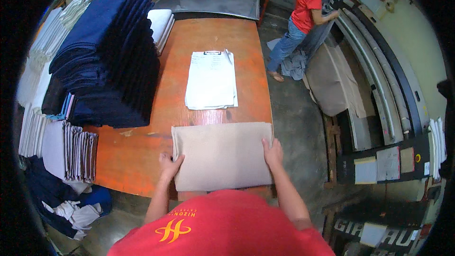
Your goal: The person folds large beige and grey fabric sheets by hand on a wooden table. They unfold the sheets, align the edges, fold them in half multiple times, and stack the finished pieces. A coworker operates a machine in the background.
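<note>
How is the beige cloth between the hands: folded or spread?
Folded: the cloth lies as a compact rectangle, with layers showing at its left edge.

I can see a folded beige cloth (222, 159) lying flat in a neat rectangle, its long sides running left to right. It looks plain and matt, the top face fairly smooth, with layered folds showing along the left end. It sits at the near right corner of the orange-brown wooden table (128, 159), its right end close to the tabletop's right edge, its lower side near the front.
</note>
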